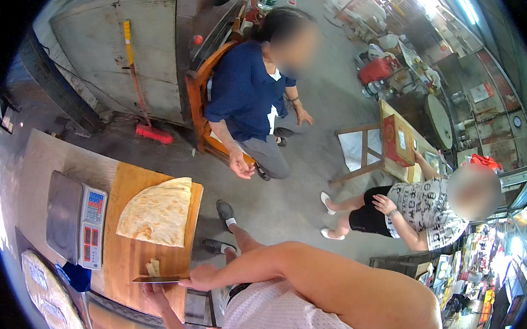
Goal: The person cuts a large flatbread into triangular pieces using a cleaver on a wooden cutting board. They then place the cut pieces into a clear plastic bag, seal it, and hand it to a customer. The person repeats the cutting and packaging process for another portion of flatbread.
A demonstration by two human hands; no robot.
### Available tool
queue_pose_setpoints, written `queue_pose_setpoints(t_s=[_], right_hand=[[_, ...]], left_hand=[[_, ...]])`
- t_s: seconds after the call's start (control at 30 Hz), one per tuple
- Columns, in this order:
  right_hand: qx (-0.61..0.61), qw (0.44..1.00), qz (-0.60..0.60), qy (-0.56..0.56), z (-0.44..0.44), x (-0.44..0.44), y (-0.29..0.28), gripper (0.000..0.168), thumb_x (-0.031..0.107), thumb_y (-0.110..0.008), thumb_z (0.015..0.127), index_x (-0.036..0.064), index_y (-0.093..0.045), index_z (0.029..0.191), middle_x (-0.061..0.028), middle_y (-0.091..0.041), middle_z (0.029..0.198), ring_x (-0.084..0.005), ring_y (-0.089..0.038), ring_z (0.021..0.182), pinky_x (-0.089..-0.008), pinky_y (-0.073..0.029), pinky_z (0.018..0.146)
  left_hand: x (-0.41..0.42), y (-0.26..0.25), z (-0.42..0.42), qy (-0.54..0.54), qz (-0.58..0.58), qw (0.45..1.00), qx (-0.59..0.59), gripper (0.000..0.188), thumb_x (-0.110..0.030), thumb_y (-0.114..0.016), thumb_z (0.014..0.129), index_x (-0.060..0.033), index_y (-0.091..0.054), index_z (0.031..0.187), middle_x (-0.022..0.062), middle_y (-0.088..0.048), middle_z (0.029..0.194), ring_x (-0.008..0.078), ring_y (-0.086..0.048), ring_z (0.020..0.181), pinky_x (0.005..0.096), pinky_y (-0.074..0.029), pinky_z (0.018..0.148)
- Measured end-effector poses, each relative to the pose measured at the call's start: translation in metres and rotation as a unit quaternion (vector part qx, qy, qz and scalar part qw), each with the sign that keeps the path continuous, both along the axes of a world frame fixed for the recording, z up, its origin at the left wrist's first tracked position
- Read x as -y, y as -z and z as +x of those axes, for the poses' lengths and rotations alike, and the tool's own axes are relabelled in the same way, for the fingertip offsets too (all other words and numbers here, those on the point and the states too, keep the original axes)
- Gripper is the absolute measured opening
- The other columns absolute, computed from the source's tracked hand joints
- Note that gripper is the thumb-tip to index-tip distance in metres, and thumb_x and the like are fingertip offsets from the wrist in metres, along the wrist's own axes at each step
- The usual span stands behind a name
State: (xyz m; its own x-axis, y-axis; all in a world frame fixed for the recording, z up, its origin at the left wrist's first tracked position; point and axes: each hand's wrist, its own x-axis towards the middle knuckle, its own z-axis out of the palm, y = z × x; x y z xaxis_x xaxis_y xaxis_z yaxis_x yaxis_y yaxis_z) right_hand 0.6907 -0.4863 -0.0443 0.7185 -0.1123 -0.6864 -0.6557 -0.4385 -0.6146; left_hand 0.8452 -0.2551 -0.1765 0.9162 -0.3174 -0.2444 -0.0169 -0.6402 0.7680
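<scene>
My right hand (203, 277) grips the handle of a kitchen knife (159, 279), seen nearly edge-on above a wooden cutting board (124, 263). My left hand (155, 297) is close against the other side of the blade, fingertips partly hidden; whether it holds something I cannot tell. Pale strips of flatbread (152, 267) lie on the board right beside the blade. Farther along the board rests a large wedge of browned flatbread (158, 211), apart from both hands.
A digital scale (74, 219) adjoins the board. Plastic-wrapped flatbread (52, 297) lies beyond it. A seated person (250, 88) is across the floor; another person (420, 204) stands by a table with a cardboard box (398, 140). A red broom (154, 134) leans against a metal cabinet.
</scene>
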Motion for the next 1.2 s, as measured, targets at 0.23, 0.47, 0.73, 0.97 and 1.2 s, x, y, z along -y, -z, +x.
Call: queue_pose_setpoints(t_s=[0.23,0.47,0.73,0.97,1.2], right_hand=[[-0.004,1.000,0.008,-0.006,0.000,0.004,-0.007,0.084,0.070,-0.035,0.093,-0.004,-0.071,0.081,-0.0249,-0.069,0.082,-0.0413,-0.069,0.081,-0.0515,-0.053,0.071],[0.010,1.000,-0.008,0.002,-0.002,0.001,-0.004,0.082,0.069,-0.036,0.093,-0.004,-0.071,0.080,-0.0250,-0.069,0.084,-0.0408,-0.068,0.083,-0.0517,-0.053,0.073],[0.021,1.000,-0.005,0.017,-0.002,0.001,-0.007,0.083,0.069,-0.036,0.093,-0.005,-0.071,0.079,-0.0254,-0.068,0.083,-0.0412,-0.068,0.083,-0.0518,-0.053,0.073],[0.012,1.000,-0.006,0.012,-0.001,0.001,-0.009,0.081,0.069,-0.037,0.093,-0.004,-0.071,0.080,-0.0251,-0.069,0.086,-0.0404,-0.068,0.086,-0.0514,-0.053,0.076],[0.004,1.000,-0.001,0.011,0.000,-0.001,-0.002,0.078,0.068,-0.038,0.093,-0.002,-0.071,0.082,-0.0240,-0.070,0.088,-0.0402,-0.068,0.088,-0.0510,-0.053,0.077]], left_hand=[[-0.001,0.001,0.001,-0.028,-0.036,0.998,-0.034,0.040,-0.003,-0.070,0.083,0.0046,-0.061,0.121,0.0152,-0.060,0.118,0.0301,-0.057,0.112,0.0395,-0.045,0.098],[0.006,-0.008,-0.003,-0.034,-0.013,0.999,-0.014,0.039,-0.004,-0.073,0.081,0.0039,-0.063,0.118,0.0148,-0.061,0.115,0.0311,-0.059,0.107,0.0419,-0.048,0.093],[0.008,-0.014,-0.001,0.008,0.012,1.000,0.021,0.037,-0.011,-0.075,0.081,0.0000,-0.066,0.116,0.0166,-0.064,0.112,0.0335,-0.062,0.101,0.0444,-0.049,0.088],[0.005,-0.010,-0.002,0.004,0.005,1.000,0.024,0.037,-0.012,-0.073,0.083,-0.0009,-0.066,0.118,0.0185,-0.063,0.113,0.0353,-0.061,0.104,0.0462,-0.048,0.089],[0.000,0.001,0.001,-0.005,0.065,0.997,0.035,0.038,-0.017,-0.074,0.084,-0.0014,-0.066,0.118,0.0182,-0.064,0.111,0.0361,-0.061,0.103,0.0470,-0.049,0.088]])
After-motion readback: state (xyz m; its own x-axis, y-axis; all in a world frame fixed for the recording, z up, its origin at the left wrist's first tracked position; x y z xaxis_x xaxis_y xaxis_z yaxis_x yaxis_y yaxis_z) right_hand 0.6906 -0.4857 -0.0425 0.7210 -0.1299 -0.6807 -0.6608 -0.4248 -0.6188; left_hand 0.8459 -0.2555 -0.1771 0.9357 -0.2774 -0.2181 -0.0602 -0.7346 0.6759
